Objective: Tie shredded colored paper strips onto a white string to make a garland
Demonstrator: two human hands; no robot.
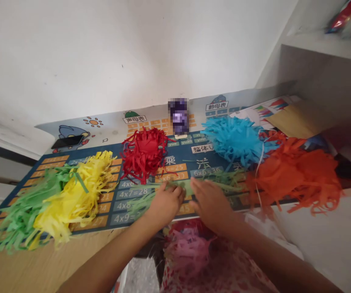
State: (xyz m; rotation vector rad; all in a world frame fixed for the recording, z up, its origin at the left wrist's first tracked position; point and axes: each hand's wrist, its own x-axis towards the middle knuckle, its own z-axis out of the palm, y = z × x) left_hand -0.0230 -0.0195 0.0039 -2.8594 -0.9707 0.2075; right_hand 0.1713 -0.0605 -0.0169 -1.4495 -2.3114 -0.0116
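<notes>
A pale green fringed paper strip [143,200] lies across the mat's middle, its other fringed end to the right. My left hand [167,201] rests on its left part with fingers curled; what they grip is too small to tell. My right hand [210,201] is on or just over the strip's middle, fingers stretched and somewhat blurred. Behind my left hand sits a red paper pompom [147,152]. A blue pompom [236,140] lies beyond my right hand, with an orange one [300,175] to its right. A pink pompom [190,246] is at my lap.
Yellow [76,195] and green [38,203] pompoms lie on the left of the printed mat [126,193]. A dark phone [68,141] is at the back left. A small purple item [179,118] stands by the wall. Papers [297,118] are at the back right.
</notes>
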